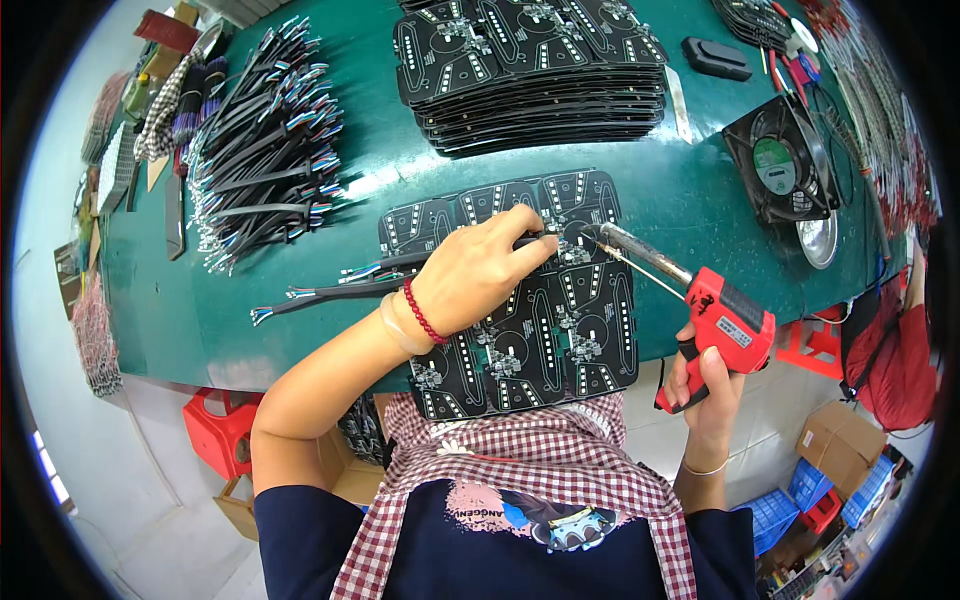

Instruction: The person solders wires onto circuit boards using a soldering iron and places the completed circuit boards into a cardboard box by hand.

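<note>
A panel of black circuit boards (525, 345) lies in front of me, its near end reaching over the table's front edge. My left hand (485, 260) rests over the panel, thumb and forefinger pinched on a black cable (345, 291). Cable ends with thin coloured wires stick out to the left of my wrist; the end under my fingers is mostly hidden. My right hand (708, 385) is wrapped round the handle of a red soldering gun (735, 322). Its metal tip points left, close to my left fingertips and over the boards.
A tall stack of black circuit boards (535, 95) stands at the back of the green table (350, 205). Many black cables (270, 150) are heaped at the left. To the right are a fan (785, 160), a metal dish (819, 240) and a black case (716, 58).
</note>
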`<action>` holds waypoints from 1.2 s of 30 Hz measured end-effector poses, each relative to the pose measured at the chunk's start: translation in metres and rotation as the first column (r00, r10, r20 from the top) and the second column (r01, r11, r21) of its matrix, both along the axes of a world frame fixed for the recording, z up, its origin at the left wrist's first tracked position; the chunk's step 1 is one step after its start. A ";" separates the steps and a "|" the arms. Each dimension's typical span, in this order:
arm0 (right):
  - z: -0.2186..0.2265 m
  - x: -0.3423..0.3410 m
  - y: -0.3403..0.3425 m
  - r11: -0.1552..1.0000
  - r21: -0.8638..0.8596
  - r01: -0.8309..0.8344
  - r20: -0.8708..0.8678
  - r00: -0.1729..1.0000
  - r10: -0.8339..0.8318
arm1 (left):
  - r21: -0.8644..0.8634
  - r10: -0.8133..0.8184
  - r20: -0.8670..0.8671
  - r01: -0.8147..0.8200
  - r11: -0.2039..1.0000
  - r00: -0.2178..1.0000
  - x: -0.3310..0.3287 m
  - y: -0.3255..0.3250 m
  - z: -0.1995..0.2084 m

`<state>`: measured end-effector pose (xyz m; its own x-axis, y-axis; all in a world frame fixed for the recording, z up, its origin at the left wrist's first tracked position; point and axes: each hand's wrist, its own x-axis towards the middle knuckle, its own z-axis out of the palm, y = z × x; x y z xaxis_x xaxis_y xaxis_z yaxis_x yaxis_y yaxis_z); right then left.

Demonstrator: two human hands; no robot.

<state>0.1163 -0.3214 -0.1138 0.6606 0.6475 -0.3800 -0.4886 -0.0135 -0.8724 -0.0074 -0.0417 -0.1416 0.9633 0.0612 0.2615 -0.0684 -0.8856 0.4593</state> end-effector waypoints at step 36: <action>-0.002 -0.017 -0.005 0.990 -0.136 -0.036 0.152 0.987 0.056 | -0.034 0.047 -0.004 -0.047 0.998 0.999 -0.001 -0.003 0.002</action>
